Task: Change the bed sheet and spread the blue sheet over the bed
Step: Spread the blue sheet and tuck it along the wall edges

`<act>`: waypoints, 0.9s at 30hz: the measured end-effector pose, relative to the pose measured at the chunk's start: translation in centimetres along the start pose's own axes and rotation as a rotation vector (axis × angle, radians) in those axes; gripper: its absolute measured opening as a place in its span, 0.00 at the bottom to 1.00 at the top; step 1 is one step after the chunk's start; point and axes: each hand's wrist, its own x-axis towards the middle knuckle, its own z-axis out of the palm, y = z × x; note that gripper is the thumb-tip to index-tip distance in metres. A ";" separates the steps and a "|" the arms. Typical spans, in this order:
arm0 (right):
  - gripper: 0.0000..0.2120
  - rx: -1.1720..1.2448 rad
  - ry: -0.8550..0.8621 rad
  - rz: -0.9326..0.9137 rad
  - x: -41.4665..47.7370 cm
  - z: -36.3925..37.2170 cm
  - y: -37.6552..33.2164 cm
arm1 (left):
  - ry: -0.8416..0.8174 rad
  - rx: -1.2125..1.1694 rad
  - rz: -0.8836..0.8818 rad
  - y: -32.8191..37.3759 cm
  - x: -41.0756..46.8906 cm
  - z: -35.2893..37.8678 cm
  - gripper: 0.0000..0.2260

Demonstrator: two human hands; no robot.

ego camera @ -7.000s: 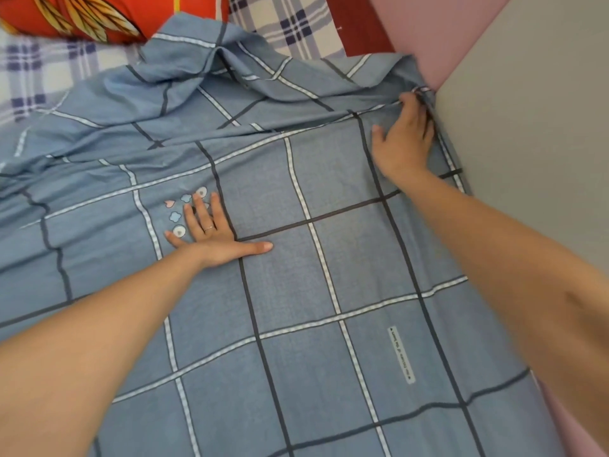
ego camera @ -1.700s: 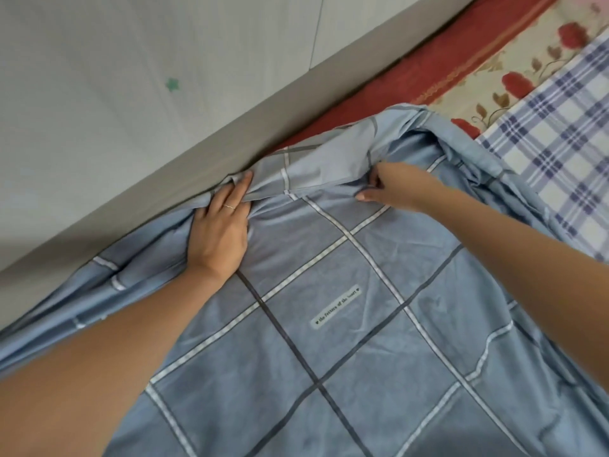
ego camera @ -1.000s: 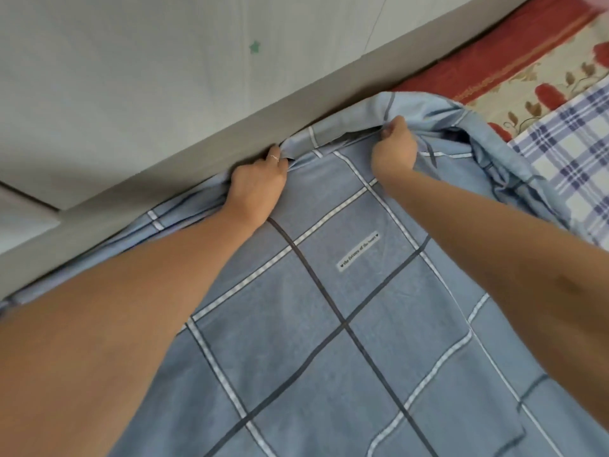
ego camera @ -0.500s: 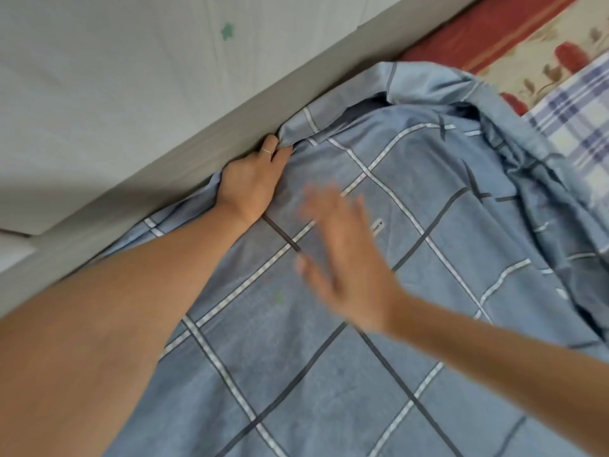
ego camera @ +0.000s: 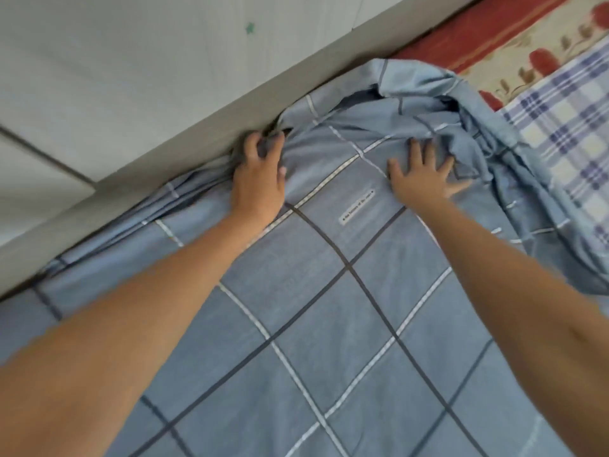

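The blue sheet [ego camera: 329, 291], checked with dark and white lines, covers most of the bed. Its far edge lies bunched along the grey wall base. My left hand [ego camera: 258, 179] curls its fingers into that bunched edge at the wall and grips the fabric. My right hand [ego camera: 425, 173] lies flat with spread fingers on the sheet, just below a rumpled fold [ego camera: 428, 94]. A small white label [ego camera: 357, 209] sits on the sheet between my two hands.
A grey wall base [ego camera: 164, 153] runs diagonally along the bed's far side, with the pale wall [ego camera: 131, 61] above it. At the upper right show a purple plaid sheet [ego camera: 566, 127] and a red floral cover [ego camera: 527, 37].
My right hand has come down from mid-air and now presses flat on the sheet. My left hand has stayed at the wall edge and curled its fingers into the fabric.
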 end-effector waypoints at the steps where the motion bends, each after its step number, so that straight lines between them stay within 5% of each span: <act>1: 0.30 -0.010 0.051 -0.093 -1.9 -0.1 -1.5 | 0.032 -0.024 0.004 0.3 -3.3 -0.8 0.22; 4: 0.26 0.023 0.236 -0.640 -11.5 3.1 -3.8 | -0.026 0.073 0.182 -0.1 -15.7 -2.6 0.24; 7: 0.25 -0.102 0.077 -1.491 -24.7 8.2 -2.5 | -0.188 0.290 0.354 -5.3 -27.3 -4.2 0.25; 9: 0.28 -0.353 -0.050 -1.818 -26.3 10.0 -0.1 | -0.259 0.430 0.299 -10.7 -31.6 -5.8 0.27; 12: 0.34 -0.426 -0.009 -1.658 -19.7 10.3 0.4 | -0.323 0.552 0.094 -17.8 -34.2 -10.0 0.26; 17: 0.31 -0.278 -0.077 -0.593 -11.8 6.1 -6.4 | -0.244 0.555 -0.083 -20.3 -33.4 -12.1 0.29; 19: 0.29 -0.184 -0.096 -0.333 -12.8 5.5 -11.1 | -0.151 0.529 -0.191 -20.0 -32.4 -12.5 0.30; 21: 0.27 -0.147 0.009 -0.407 -14.6 5.8 -15.4 | -0.088 0.472 -0.309 -19.7 -31.1 -13.0 0.33; 23: 0.26 -0.141 0.024 -0.758 -18.2 7.1 -19.3 | -0.024 0.394 -0.356 -20.1 -30.2 -14.0 0.34; 25: 0.29 -0.147 -0.018 -1.077 -20.9 8.4 -21.6 | 0.051 0.367 -0.303 -20.4 -29.0 -14.5 0.31; 27: 0.30 -0.219 -0.057 -1.170 -23.2 9.5 -23.4 | 0.066 0.384 -0.238 -21.4 -28.6 -14.9 0.30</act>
